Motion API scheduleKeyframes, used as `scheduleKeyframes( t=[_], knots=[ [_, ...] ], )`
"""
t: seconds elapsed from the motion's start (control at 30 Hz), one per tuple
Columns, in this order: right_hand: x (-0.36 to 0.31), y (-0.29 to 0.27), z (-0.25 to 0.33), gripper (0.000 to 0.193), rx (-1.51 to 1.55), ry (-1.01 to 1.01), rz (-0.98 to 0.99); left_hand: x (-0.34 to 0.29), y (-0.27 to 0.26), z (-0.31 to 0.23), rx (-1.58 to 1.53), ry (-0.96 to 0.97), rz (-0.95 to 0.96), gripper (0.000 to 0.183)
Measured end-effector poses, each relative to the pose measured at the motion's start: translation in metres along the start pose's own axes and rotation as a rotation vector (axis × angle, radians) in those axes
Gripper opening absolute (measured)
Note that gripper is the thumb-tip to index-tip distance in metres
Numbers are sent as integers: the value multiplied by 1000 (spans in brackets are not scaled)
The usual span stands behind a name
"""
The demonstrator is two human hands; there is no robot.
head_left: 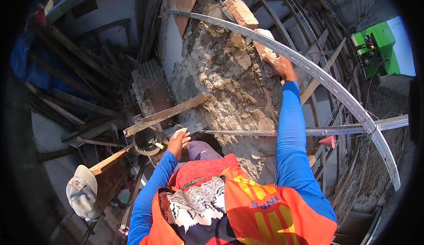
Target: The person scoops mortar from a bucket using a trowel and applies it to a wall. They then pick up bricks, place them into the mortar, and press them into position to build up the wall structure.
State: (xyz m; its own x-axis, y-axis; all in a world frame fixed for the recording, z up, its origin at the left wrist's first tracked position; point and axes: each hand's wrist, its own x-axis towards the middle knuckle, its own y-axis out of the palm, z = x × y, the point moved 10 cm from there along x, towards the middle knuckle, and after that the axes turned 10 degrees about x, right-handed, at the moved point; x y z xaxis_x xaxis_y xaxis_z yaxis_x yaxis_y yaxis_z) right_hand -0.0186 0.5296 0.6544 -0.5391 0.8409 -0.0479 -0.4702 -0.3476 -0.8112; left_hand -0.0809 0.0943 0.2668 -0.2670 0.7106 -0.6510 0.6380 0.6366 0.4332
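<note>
My right hand (pixel 282 67) reaches far forward, its fingers closed around the side of a mortar-smeared brick (pixel 264 50). The brick lies at the right edge of a bed of rough wet mortar (pixel 225 68), in line with an orange brick (pixel 241 12) farther off. A perforated metal channel (pixel 327 75) arches over the held brick and hides part of it. Close to my body my left hand (pixel 177 142) is closed, fingers curled; what it holds, if anything, cannot be made out. Left of it sits a round bucket (pixel 148 140) with grey mortar and a pale handle inside.
A wooden plank (pixel 165 114) juts across from the bucket to the mortar. A second metal strip (pixel 344 131) runs across on the right. A grey cap (pixel 83 192) rests at lower left. Piled timber (pixel 75 59) fills the left; a green machine (pixel 375 48) stands far right.
</note>
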Motion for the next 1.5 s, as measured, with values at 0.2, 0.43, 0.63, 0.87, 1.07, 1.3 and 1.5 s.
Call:
scheduleKeyframes(
  t=[0.2, 0.43, 0.63, 0.87, 1.07, 1.3, 1.5],
  knots=[
    [27, 11, -26, 83, -57, -92, -45, -23, -58, 19, -113, -31, -216, 34],
    [38, 12, -37, 88, -97, -28, -23, -20, -73, 36, -110, -76, -277, 34],
    [42, 12, -41, 86, -25, -51, -39, -24, -66, 20, -33, -96, -275, 33],
    [35, 13, -27, 98, -171, -51, -55, -9, -85, 35, 12, 1, -303, 30],
    [18, 25, 11, 78, -328, -263, -56, -14, -136, 157, 50, 85, -451, 30],
    [26, 36, -10, 74, -328, -236, -144, -48, -159, 311, 113, -64, -543, 26],
    [15, 47, -2, 72, -285, -204, -140, -42, -157, 340, 4, -60, -481, 28]
  ],
)
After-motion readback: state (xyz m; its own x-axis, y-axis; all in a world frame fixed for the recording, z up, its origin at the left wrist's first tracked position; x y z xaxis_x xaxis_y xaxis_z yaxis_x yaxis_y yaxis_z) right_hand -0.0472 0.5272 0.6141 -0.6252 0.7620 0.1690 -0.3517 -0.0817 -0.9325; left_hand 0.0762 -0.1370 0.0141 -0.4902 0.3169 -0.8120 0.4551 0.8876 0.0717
